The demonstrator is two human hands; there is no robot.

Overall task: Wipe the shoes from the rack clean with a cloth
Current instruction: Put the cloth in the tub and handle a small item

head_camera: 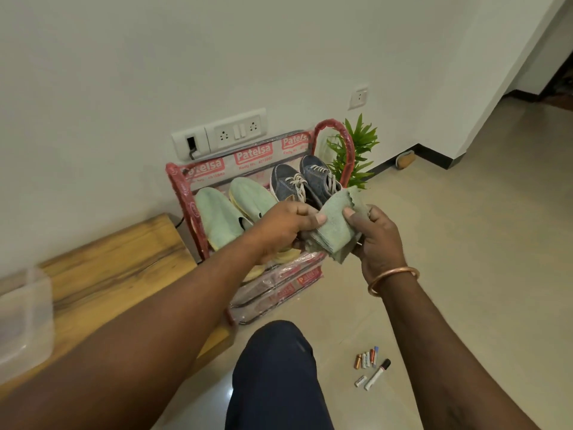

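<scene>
Green fuzzy cloth (pixel 336 225), one, folded, scalloped edge; we pinch it in both hands, left hand (pixel 285 231) and right hand (pixel 376 240), thumbs on top, just in front of the red-wrapped rack (pixel 348 144); on it two pale green fabric slip-ons (pixel 217 218), two blue denim-look lace-ups (pixel 288 181); one marker (pixel 376 374) on the glossy tile floor (pixel 465 243).

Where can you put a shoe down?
Bare floor lies right of the shoe rack, between the plant and the batteries. The wooden bench is free between plastic box and rack. The rack's top shelf is crowded with shoes.
</scene>
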